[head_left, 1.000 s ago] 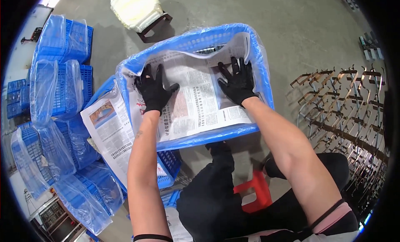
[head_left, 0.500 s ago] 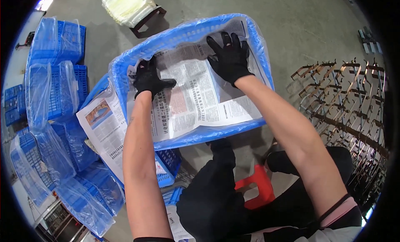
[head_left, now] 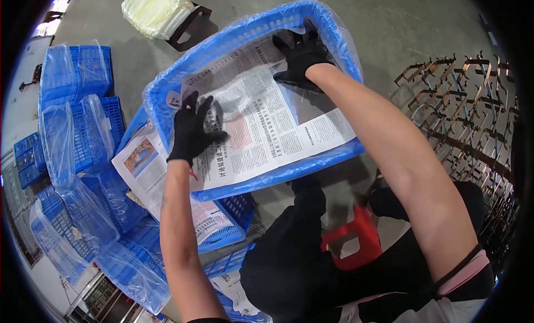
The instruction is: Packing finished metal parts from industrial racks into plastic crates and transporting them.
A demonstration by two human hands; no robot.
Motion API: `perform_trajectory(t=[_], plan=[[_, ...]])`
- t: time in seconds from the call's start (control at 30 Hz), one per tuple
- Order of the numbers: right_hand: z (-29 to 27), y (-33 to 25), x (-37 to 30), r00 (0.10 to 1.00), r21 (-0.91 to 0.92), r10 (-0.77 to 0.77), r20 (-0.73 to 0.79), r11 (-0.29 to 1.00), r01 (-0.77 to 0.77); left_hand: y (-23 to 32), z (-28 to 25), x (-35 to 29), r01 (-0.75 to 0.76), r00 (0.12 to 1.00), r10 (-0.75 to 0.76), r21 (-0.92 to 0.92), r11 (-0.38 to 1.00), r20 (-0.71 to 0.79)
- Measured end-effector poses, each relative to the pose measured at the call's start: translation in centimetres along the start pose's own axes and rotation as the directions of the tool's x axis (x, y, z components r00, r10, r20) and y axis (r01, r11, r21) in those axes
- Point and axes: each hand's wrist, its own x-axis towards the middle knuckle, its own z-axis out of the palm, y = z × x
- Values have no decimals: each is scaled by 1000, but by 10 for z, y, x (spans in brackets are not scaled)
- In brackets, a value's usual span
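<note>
A blue plastic basket [head_left: 233, 39] lined with clear plastic film sits tilted in front of me. A sheet of newspaper [head_left: 267, 123] lies spread across its bottom. My left hand [head_left: 192, 128], in a black glove, presses flat on the paper's near left part with fingers apart. My right hand [head_left: 300, 53], also black-gloved, presses the paper into the basket's far right corner. Neither hand holds anything.
Another blue basket with a newspaper [head_left: 150, 173] in it lies under the first. Stacks of film-lined blue baskets [head_left: 78, 117] stand at left. A red stool [head_left: 350, 239] is under me. A rack of brown metal parts [head_left: 467, 117] is at right. A yellowish bundle [head_left: 158, 9] lies on the concrete floor.
Both hands have slid outward over the newspaper: the right toward the far right corner, the left toward the left side. The basket sits a little higher in view.
</note>
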Motion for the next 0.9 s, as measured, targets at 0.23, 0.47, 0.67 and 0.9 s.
perform_trajectory(t=[0.23, 0.47, 0.67, 0.9], plan=[[10, 10, -1, 997, 32, 2, -71, 999, 0, 53, 4, -45, -21, 972, -6, 115, 993, 237], [32, 14, 11, 984, 10, -33, -174, 999, 36, 53, 52, -59, 51, 995, -67, 213, 976, 68], [-16, 9, -10, 981, -91, -83, 174, 991, 100, 55, 62, -55, 53, 987, -85, 214, 975, 140], [-31, 35, -84, 776, -112, -354, 522, 874, 473, 49, 59, -44, 59, 974, -107, 236, 970, 198]])
